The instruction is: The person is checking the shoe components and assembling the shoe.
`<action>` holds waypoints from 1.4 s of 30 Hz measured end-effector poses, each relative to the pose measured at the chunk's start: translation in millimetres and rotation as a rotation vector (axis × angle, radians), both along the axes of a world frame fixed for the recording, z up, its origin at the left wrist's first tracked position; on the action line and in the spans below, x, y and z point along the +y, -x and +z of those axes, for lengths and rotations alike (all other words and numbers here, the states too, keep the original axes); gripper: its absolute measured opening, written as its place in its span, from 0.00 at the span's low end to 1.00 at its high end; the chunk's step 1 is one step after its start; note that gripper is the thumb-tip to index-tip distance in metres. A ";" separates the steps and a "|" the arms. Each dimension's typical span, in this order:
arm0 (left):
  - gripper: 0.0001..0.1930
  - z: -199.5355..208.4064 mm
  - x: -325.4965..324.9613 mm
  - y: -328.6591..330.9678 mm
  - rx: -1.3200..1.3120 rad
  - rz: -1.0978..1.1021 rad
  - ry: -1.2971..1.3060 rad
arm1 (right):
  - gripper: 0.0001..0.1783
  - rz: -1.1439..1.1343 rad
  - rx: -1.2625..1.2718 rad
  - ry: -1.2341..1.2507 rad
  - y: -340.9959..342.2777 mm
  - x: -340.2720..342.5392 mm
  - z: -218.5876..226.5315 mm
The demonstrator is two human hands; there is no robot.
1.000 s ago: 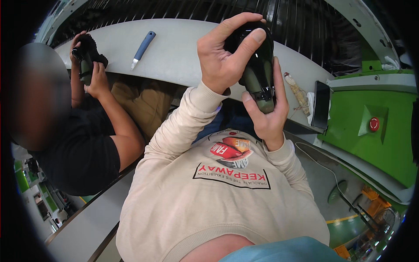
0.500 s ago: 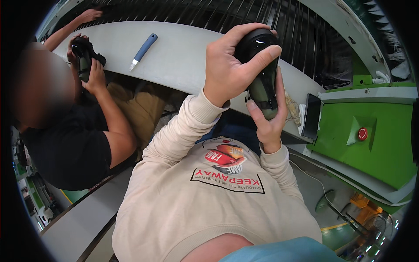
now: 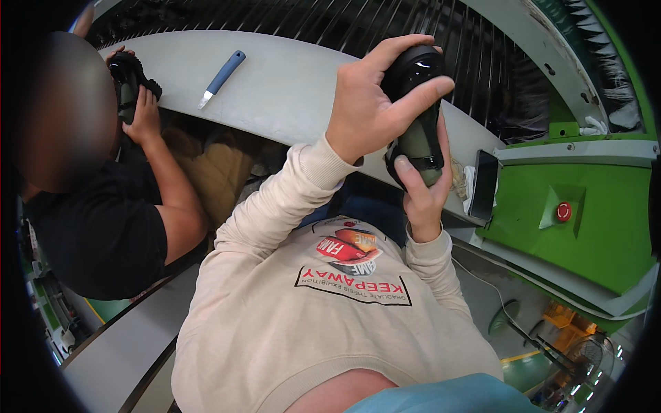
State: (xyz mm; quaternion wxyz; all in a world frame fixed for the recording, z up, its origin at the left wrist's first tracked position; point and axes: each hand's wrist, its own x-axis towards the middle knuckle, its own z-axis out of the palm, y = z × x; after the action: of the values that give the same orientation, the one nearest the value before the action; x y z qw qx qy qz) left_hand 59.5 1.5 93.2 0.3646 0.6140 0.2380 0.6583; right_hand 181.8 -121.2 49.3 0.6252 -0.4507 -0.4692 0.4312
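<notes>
I hold a shoe [image 3: 420, 141] with a glossy black toe and an olive-green upper above the table. My left hand [image 3: 365, 103] wraps round its toe end, thumb across the shiny black part and fingers over the far side. Round the heel end closes my right hand [image 3: 425, 196], its thumb on the near side and a finger along the right side. The sole is mostly hidden from view. On the table to the left lies a knife [image 3: 224, 77] with a blue handle and a short bare blade.
At the left a co-worker [image 3: 103, 227] in black holds a similar dark shoe [image 3: 126, 79]. The pale table [image 3: 289, 76] borders a row of dark metal bars. To the right are a phone [image 3: 484, 184] and a green machine [image 3: 592, 206] with a red button [image 3: 564, 211].
The shoe has shifted slightly right and tilted a little in my hands; both hands keep their hold. At the far upper left, another person's outstretched hand has drawn back to the picture's edge.
</notes>
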 end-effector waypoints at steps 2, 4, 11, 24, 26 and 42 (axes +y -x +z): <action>0.28 -0.3 -5.7 4.1 0.005 -0.041 0.011 | 0.46 0.058 0.261 0.133 -11.2 -0.7 -14.1; 0.28 -1.6 -14.9 7.8 0.040 -0.070 0.052 | 0.38 0.178 0.466 0.173 -13.9 -0.8 -3.4; 0.24 -3.6 -25.0 25.6 0.183 -0.096 0.160 | 0.37 0.277 0.553 0.200 -30.6 3.3 -18.4; 0.23 -0.8 -9.7 44.5 0.254 -0.220 0.167 | 0.39 0.351 0.594 0.225 -33.7 3.2 -22.1; 0.22 -0.8 -7.5 47.9 0.212 -0.291 0.224 | 0.39 0.352 0.604 0.234 -33.9 4.1 -22.5; 0.12 -10.3 -19.2 26.6 0.361 0.127 0.032 | 0.27 0.032 0.223 0.220 -17.2 6.4 8.4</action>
State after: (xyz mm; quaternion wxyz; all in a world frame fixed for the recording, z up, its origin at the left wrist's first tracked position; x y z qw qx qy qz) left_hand 32.8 -17.7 82.9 0.2836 0.6999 0.3482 0.5554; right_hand 199.1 -114.9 57.8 0.6131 -0.4584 -0.3540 0.5373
